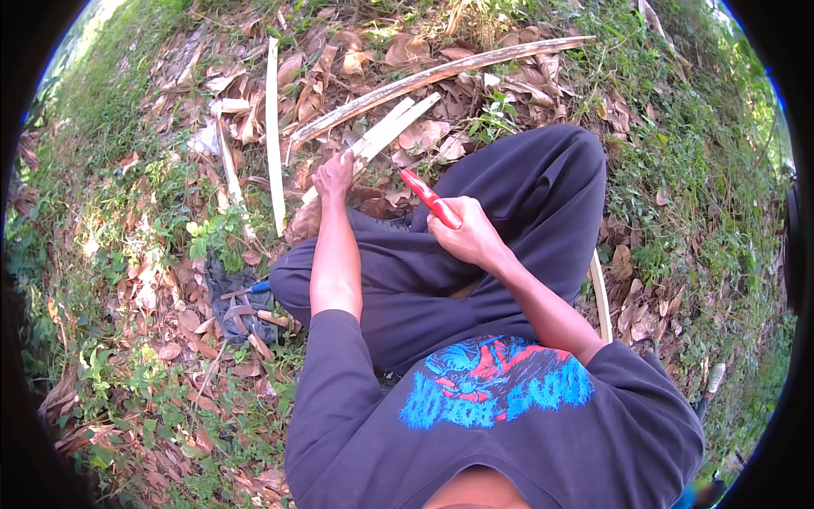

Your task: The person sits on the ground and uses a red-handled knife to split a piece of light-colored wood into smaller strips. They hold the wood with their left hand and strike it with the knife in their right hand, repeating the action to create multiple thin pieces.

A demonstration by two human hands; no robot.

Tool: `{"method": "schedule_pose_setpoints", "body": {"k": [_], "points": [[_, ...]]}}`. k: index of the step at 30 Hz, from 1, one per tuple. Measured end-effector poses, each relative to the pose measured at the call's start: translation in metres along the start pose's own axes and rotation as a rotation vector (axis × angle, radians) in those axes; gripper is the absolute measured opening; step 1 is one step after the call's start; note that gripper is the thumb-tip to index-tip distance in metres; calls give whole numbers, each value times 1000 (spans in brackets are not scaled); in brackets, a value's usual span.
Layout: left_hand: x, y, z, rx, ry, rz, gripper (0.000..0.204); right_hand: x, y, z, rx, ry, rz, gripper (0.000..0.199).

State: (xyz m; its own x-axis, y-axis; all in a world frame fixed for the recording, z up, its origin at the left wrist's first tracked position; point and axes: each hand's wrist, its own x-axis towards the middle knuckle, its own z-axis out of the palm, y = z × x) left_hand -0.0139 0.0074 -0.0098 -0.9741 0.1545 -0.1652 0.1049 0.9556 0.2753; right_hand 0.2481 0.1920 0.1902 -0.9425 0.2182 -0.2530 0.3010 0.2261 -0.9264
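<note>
My left hand [333, 176] is closed on a pale strip of split wood [381, 130] lying slantwise in front of my crossed legs. Two pale lengths fan apart beyond the fingers, and I cannot tell whether they are joined. Over my lap, my right hand [466, 233] grips a tool with a red handle [428, 197], pointing up and to the left. Its dark tip is too small to make out, so its kind is unclear. The tool is apart from the wood.
A long bark-edged strip [424, 78] curves across the ground ahead, and a straight pale strip [274, 136] lies left of it. Hand tools, one with a blue handle [259, 287], rest on a dark cloth [222, 284] beside my left knee. Another strip [600, 297] lies at right.
</note>
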Motion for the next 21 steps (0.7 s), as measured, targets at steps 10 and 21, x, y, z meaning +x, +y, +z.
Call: {"method": "schedule_pose_setpoints", "body": {"k": [10, 21], "points": [[5, 7, 2, -10, -37, 1, 60, 32, 59, 7, 83, 19, 11, 17], [-94, 75, -78, -860, 44, 165, 36, 19, 20, 18, 233, 382, -191, 36]]}}
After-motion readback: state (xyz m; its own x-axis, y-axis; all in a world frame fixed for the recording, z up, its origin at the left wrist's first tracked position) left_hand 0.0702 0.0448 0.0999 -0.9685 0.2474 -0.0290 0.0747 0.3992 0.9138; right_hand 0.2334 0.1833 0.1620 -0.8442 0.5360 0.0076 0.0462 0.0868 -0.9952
